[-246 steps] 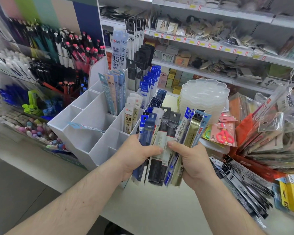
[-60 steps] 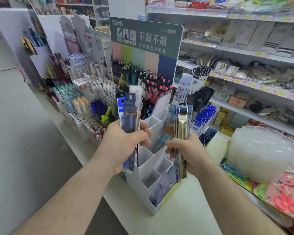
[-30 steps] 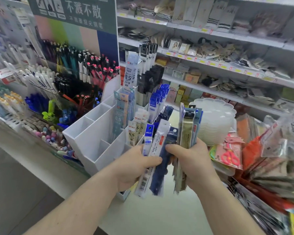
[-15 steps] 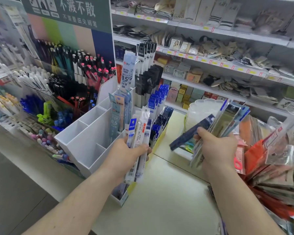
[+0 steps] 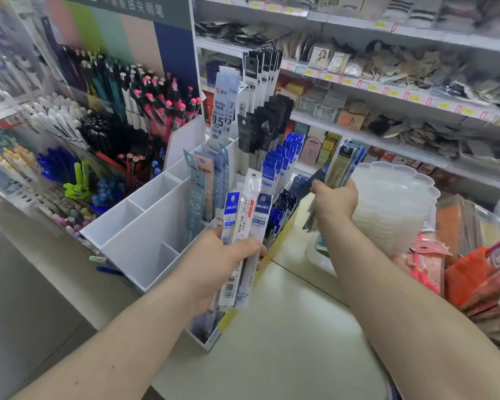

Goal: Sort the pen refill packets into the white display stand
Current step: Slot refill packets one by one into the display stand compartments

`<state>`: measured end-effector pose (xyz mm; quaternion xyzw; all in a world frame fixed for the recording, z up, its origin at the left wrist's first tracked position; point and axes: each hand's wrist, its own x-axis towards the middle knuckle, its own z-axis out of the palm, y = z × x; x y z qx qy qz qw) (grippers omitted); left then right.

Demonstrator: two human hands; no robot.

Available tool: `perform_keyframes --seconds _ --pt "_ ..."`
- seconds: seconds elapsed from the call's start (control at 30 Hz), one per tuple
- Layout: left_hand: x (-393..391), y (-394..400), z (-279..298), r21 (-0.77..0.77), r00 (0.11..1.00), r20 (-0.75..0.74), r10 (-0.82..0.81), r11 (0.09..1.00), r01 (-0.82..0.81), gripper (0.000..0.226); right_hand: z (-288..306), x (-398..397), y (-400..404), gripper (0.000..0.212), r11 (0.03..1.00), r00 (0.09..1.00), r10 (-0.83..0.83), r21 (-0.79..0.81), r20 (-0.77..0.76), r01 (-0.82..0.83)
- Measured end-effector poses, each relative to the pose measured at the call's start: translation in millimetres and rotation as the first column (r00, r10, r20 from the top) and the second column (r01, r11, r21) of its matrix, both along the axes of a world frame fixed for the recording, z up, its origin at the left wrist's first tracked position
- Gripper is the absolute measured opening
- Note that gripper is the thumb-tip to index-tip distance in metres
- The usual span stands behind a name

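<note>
- A pale counter (image 5: pixel 286 327) ran through the lower centre, shop shelves (image 5: pixel 387 82) in the upper right.
- The white display stand (image 5: pixel 145 226) stood centre-left.
- The left hand (image 5: pixel 214 264) gripped refill packets (image 5: pixel 240 241) upright beside it.
- At centre-right, the right hand (image 5: pixel 334 202) had its fingers curled round more packets (image 5: pixel 341 166).

Left hand (image 5: pixel 214 267), right hand (image 5: pixel 334 200) curled

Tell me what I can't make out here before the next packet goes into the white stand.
Head view only:
- Left hand: its packets overlap; the count is unclear.
- Right hand: its bundle is blurred, labels unreadable.
- White display stand: the left hand and forearm cover its near front compartments.
- Small print on the standing packets: too small to read.
- Green sign: cut off by the top edge.
</note>
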<state>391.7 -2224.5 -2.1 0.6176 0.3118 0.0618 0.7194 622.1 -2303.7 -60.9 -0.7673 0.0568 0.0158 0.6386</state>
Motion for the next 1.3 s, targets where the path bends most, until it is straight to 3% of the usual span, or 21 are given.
perform_keyframes --seconds 0.2,0.4,0.7,0.83,0.97,1.1,1.3 --pt "-1.7 5.5 -6.4 0.001 1.0 -0.027 -0.001 1.0 0.001 0.019 -22.5 1.8 13.9 0.018 0.942 0.977 0.209 -0.264 -0.027 -0.209" --pt "-2.7 2.6 -9.6 0.021 1.0 -0.007 -0.007 1.0 0.007 0.013 -35.2 0.6 17.6 0.012 0.88 0.952 0.285 -0.364 -0.112 -0.306" --pt "-3.6 -7.0 -14.4 -0.031 0.995 -0.042 -0.093 0.995 0.092 0.008 -16.6 -3.3 -7.8 0.022 0.952 0.978 0.172 -0.235 -0.12 -0.196" --pt "-5.3 -18.2 -20.4 -0.086 0.992 -0.012 -0.123 0.989 0.122 0.014 7.5 -50.5 -40.2 0.021 0.989 0.983 0.144 0.05 -0.117 -0.139" --pt "-5.6 -32.9 -25.1 -0.095 0.99 0.007 -0.139 0.986 0.139 0.005 29.8 -115.8 -76.1 0.02 0.935 0.947 0.277 0.271 -0.161 -0.228" --pt "-6.0 -49.6 -29.1 -0.101 0.99 0.029 -0.139 0.985 0.141 0.007 41.5 -154.1 -96.4 0.017 0.88 0.902 0.414 0.305 -0.121 -0.363" --pt "-12.9 -65.9 -36.8 -0.124 0.975 0.014 -0.224 0.967 0.224 0.012 38.4 -166.4 -112.1 0.015 0.907 0.911 0.399 0.19 -0.107 -0.375"
